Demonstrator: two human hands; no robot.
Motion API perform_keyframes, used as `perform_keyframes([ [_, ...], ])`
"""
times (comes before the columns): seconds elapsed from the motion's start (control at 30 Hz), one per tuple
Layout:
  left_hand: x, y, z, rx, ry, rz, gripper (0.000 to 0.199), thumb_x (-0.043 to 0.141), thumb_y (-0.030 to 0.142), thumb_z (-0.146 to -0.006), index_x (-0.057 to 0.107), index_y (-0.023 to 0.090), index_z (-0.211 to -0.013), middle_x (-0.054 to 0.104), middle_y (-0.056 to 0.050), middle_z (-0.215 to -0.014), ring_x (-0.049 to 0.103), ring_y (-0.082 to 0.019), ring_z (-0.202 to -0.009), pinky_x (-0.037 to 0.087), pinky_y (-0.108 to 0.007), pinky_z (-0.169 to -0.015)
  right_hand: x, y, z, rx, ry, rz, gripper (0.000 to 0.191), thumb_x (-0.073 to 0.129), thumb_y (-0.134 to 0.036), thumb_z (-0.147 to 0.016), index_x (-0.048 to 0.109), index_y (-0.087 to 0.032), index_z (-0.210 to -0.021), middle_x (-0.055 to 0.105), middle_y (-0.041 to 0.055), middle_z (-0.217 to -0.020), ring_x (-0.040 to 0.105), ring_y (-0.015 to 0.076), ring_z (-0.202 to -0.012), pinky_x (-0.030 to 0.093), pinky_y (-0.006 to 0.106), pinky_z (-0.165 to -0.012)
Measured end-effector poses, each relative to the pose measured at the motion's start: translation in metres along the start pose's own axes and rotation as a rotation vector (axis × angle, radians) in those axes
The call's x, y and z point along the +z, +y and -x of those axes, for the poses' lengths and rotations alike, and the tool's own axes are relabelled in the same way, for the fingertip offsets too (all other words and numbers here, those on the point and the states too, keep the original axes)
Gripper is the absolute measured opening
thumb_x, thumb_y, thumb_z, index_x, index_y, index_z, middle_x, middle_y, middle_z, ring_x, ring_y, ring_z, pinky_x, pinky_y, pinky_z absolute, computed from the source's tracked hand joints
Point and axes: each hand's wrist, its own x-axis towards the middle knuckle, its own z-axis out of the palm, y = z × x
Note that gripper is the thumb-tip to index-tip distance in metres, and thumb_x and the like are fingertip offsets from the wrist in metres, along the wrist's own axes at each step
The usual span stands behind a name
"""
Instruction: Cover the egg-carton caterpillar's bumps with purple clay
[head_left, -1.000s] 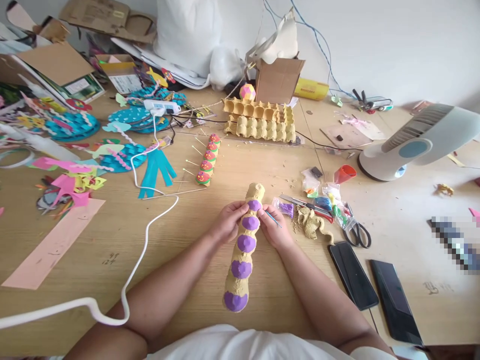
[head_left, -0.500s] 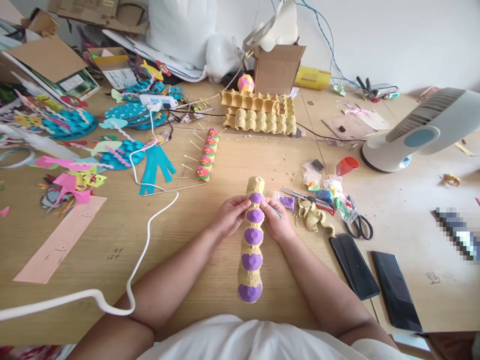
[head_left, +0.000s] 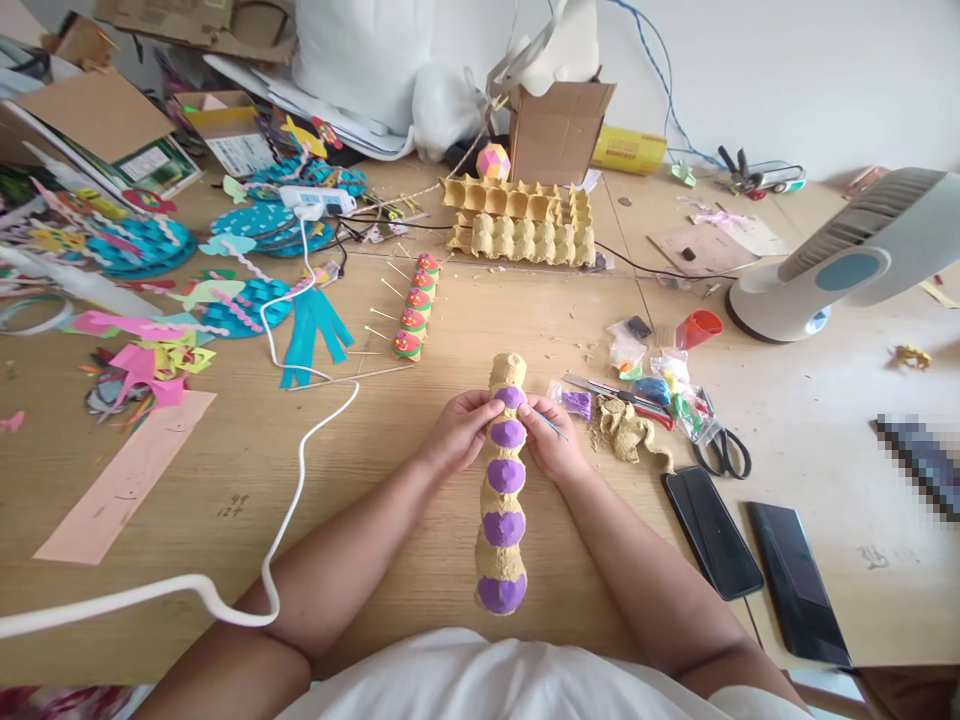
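Carton strip (head_left: 502,560) above tabletop (head_left: 390,415), pinched between left hand (head_left: 461,432) and right hand (head_left: 553,442); right also holds blue stick (head_left: 552,425). Done: five purple caps (head_left: 502,594). Far-end bump (head_left: 508,370) bare.

- A white top (head_left: 480,680), softly creased, is worn.
- The right arm (head_left: 637,550) is partly covered by a white sleeve (head_left: 750,698).
- The forearms (head_left: 360,545), left hand (head_left: 457,432) and right hand (head_left: 556,445) are left bare.

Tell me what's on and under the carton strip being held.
Five purple patches sit on the carton strip; its far bump is bare. The left hand and right hand grip its sides. Its underside and the table beneath are hidden.
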Motion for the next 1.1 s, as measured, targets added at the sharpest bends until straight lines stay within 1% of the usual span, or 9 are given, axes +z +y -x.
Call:
perform_keyframes([
  [0.13, -0.0047, -0.0032, -0.0011, -0.056, -0.063, 0.044, 0.046, 0.103, 0.041, -0.059, 0.079, 0.013, -0.087, 0.078, -0.004, -0.079, 0.068, -0.013, -0.067, 0.052, -0.025, -0.065, -0.0007, -0.0005, -0.0003, 0.029, 0.031, -0.027, 0.037, 0.094, -0.052, -0.072, 0.074, -0.023, -0.082, 0.070, -0.0027, -0.075, 0.059, 0.0135, -0.067, 0.050, 0.029, -0.069],
  [0.27, -0.0088, -0.0034, -0.0009, -0.105, -0.120, 0.094, 0.044, 0.098, 0.046, -0.069, 0.080, 0.013, -0.092, 0.079, -0.006, -0.083, 0.069, -0.014, -0.069, 0.054, -0.026, -0.066, -0.0012, -0.0010, -0.0006, 0.046, 0.037, -0.049, 0.039, 0.096, -0.052, -0.070, 0.074, -0.023, -0.081, 0.072, -0.0023, -0.076, 0.061, 0.0140, -0.068, 0.051, 0.029, -0.070],
  [0.37, -0.0083, -0.0025, 0.0002, -0.104, -0.095, 0.099, 0.042, 0.098, 0.045, -0.070, 0.080, 0.014, -0.091, 0.079, -0.006, -0.084, 0.069, -0.015, -0.070, 0.055, -0.027, -0.068, -0.0013, -0.0009, -0.0003, 0.054, 0.029, -0.045, 0.037, 0.096, -0.051, -0.071, 0.075, -0.023, -0.083, 0.073, -0.0021, -0.077, 0.061, 0.0140, -0.068, 0.051, 0.029, -0.070],
  [0.5, -0.0049, -0.0020, 0.0021, -0.054, -0.035, 0.053, 0.039, 0.098, 0.043, -0.068, 0.080, 0.014, -0.086, 0.079, -0.006, -0.082, 0.069, -0.015, -0.069, 0.052, -0.027, -0.067, -0.0018, -0.0003, 0.0000, 0.046, 0.024, -0.035, 0.035, 0.096, -0.049, -0.071, 0.076, -0.024, -0.084, 0.073, -0.0026, -0.078, 0.062, 0.0141, -0.070, 0.051, 0.029, -0.072],
  [0.6, -0.0028, -0.0020, 0.0037, -0.029, -0.003, 0.034, 0.039, 0.098, 0.044, -0.066, 0.078, 0.014, -0.082, 0.078, -0.006, -0.080, 0.068, -0.015, -0.068, 0.051, -0.027, -0.067, -0.0022, 0.0001, -0.0003, 0.048, 0.010, -0.032, 0.038, 0.095, -0.053, -0.071, 0.077, -0.024, -0.085, 0.074, -0.0018, -0.080, 0.063, 0.0150, -0.071, 0.052, 0.030, -0.073],
  [0.7, -0.0016, -0.0024, 0.0051, -0.026, -0.013, 0.029, 0.040, 0.098, 0.044, -0.066, 0.078, 0.014, -0.081, 0.077, -0.005, -0.077, 0.067, -0.015, -0.067, 0.051, -0.028, -0.068, -0.0023, -0.0003, -0.0004, 0.050, -0.009, -0.054, 0.040, 0.093, -0.058, -0.073, 0.076, -0.023, -0.085, 0.072, -0.0017, -0.076, 0.062, 0.0143, -0.069, 0.051, 0.029, -0.070],
  [0.8, -0.0009, -0.0030, 0.0059, -0.041, -0.022, 0.031, 0.040, 0.099, 0.044, -0.067, 0.079, 0.014, -0.083, 0.077, -0.004, -0.078, 0.067, -0.014, -0.068, 0.052, -0.028, -0.069, -0.0018, -0.0015, 0.0000, 0.053, 0.005, -0.081, 0.039, 0.093, -0.055, -0.073, 0.074, -0.022, -0.081, 0.069, -0.0030, -0.071, 0.059, 0.0129, -0.065, 0.048, 0.027, -0.066],
  [0.93, 0.0000, -0.0037, 0.0064, -0.069, -0.059, 0.043, 0.043, 0.098, 0.048, -0.068, 0.080, 0.014, -0.087, 0.079, -0.006, -0.082, 0.068, -0.015, -0.069, 0.054, -0.027, -0.068, -0.0007, -0.0028, 0.0006, 0.064, 0.025, -0.106, 0.039, 0.094, -0.053, -0.072, 0.072, -0.022, -0.079, 0.067, -0.0034, -0.071, 0.056, 0.0121, -0.064, 0.046, 0.026, -0.065],
  [1.1, 0.0010, -0.0029, 0.0064, -0.057, -0.032, 0.045, 0.042, 0.101, 0.046, -0.063, 0.079, 0.014, -0.081, 0.078, -0.004, -0.077, 0.066, -0.013, -0.065, 0.052, -0.025, -0.064, -0.0017, -0.0008, 0.0013, 0.044, 0.026, -0.052, 0.040, 0.093, -0.056, -0.072, 0.073, -0.023, -0.082, 0.067, -0.0028, -0.073, 0.056, 0.0132, -0.065, 0.047, 0.028, -0.066],
])
